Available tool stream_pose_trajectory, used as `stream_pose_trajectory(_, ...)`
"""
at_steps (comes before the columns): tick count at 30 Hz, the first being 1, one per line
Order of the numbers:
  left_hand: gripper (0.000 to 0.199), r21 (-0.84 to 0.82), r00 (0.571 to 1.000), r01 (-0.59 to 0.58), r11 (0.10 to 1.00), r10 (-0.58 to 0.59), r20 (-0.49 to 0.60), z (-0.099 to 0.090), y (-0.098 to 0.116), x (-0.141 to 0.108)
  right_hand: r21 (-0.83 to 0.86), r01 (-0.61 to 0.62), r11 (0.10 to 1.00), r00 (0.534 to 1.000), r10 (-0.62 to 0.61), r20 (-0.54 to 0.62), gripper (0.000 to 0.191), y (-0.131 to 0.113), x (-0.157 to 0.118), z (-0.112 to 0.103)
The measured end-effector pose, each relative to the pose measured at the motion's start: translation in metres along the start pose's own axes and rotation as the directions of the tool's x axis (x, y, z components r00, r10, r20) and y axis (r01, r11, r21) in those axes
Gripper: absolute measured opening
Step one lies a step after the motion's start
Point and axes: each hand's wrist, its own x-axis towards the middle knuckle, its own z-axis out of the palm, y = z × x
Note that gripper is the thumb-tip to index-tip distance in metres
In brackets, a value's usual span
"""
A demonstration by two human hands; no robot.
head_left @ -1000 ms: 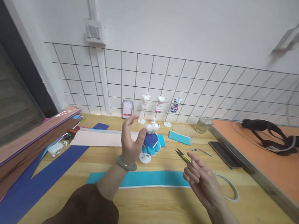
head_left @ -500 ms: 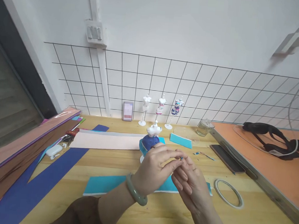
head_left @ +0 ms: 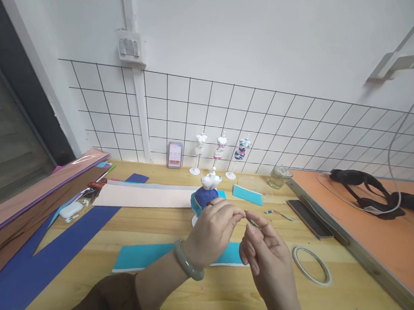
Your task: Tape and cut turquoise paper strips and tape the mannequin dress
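Observation:
A small white dress-form mannequin (head_left: 211, 180) in a blue paper skirt (head_left: 205, 196), with lighter blue crêpe-like paper around its lower edge, stands just behind my hands. My left hand (head_left: 212, 229), a green bangle at its wrist, is closed in a pinch; whatever its fingertips hold is too small to make out. My right hand (head_left: 270, 255) pinches a thin dark strip (head_left: 252, 220) between thumb and forefinger, with its other fingers loosely curled. The strip's upper end meets my left fingertips. A turquoise paper strip (head_left: 145, 256) with a white edge lies under my forearms.
Three small mannequins (head_left: 220, 149) stand by the wall, beside a small upright screen (head_left: 175, 155). Right are a glass jar (head_left: 279, 179), a phone (head_left: 309, 218), a tape roll (head_left: 312, 265) and a black headset (head_left: 367, 191). Left lie paper sheets (head_left: 59, 248) and an earbud case (head_left: 71, 210).
My fingertips have drawn slightly apart, and the thin dark strip now shows between them. My right hand has turned and shifted a little; the whole view has moved slightly.

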Motion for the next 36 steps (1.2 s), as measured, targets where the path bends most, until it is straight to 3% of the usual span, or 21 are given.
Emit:
stream_pose_trajectory(3,0.022,-0.166,0.987,0.159,0.973,-0.154,0.041,-0.002,0.002,0.000,0.035,-0.025,0.999,1.000,0.025,-0.004,0.025,0.001,-0.001,0.000)
stream_pose_trajectory(7,0.025,-0.464,0.918,0.396,0.792,-0.348,0.189,0.000,0.002,-0.001,-0.167,0.068,0.984,0.993,-0.082,-0.080,0.025,0.000,-0.002,-0.003)
stream_pose_trajectory(11,0.025,-0.583,0.884,0.465,0.666,-0.386,0.264,0.003,0.002,0.001,-0.508,0.233,0.829,0.952,-0.302,-0.056,0.022,-0.005,-0.003,-0.006)
stream_pose_trajectory(15,0.027,-0.645,0.876,0.482,0.593,-0.314,0.367,0.004,0.005,0.002,-0.597,0.349,0.723,0.912,-0.409,0.037,0.019,-0.008,-0.001,-0.008)
stream_pose_trajectory(17,0.028,-0.608,0.877,0.479,0.634,-0.311,0.367,0.004,0.006,0.002,-0.572,0.334,0.749,0.920,-0.391,0.025,0.014,-0.009,0.000,-0.008)
stream_pose_trajectory(19,0.028,-0.487,0.895,0.442,0.753,-0.331,0.299,0.004,0.007,0.001,-0.496,0.272,0.825,0.948,-0.319,-0.011,0.011,-0.009,0.001,-0.008)
stream_pose_trajectory(22,0.030,-0.253,0.943,0.315,0.915,-0.273,0.190,0.004,0.008,0.000,-0.230,0.109,0.967,0.993,-0.118,-0.026,0.017,-0.008,0.004,-0.008)
stream_pose_trajectory(25,0.032,-0.098,0.972,0.166,0.981,-0.146,0.184,0.007,0.007,-0.001,0.024,-0.046,0.999,0.999,0.046,0.020,0.023,-0.001,0.013,-0.013)
stream_pose_trajectory(27,0.031,-0.014,0.974,0.104,0.995,-0.099,0.206,0.009,0.005,-0.001,-0.028,-0.056,0.998,0.998,0.055,-0.014,0.028,0.008,0.024,-0.025)
stream_pose_trajectory(29,0.027,0.057,0.972,0.081,0.995,-0.091,0.215,0.010,0.002,-0.002,-0.256,-0.041,0.966,0.996,0.020,-0.084,0.036,0.018,0.038,-0.046)
stream_pose_trajectory(31,0.024,0.099,0.969,0.083,0.992,-0.104,0.224,0.011,-0.001,-0.003,-0.371,-0.072,0.926,0.992,0.028,-0.122,0.041,0.025,0.057,-0.075)
stream_pose_trajectory(36,0.020,0.114,0.940,0.126,0.985,-0.155,0.304,0.012,-0.006,-0.004,-0.594,-0.164,0.788,0.968,0.014,-0.249,0.031,0.024,0.107,-0.160)
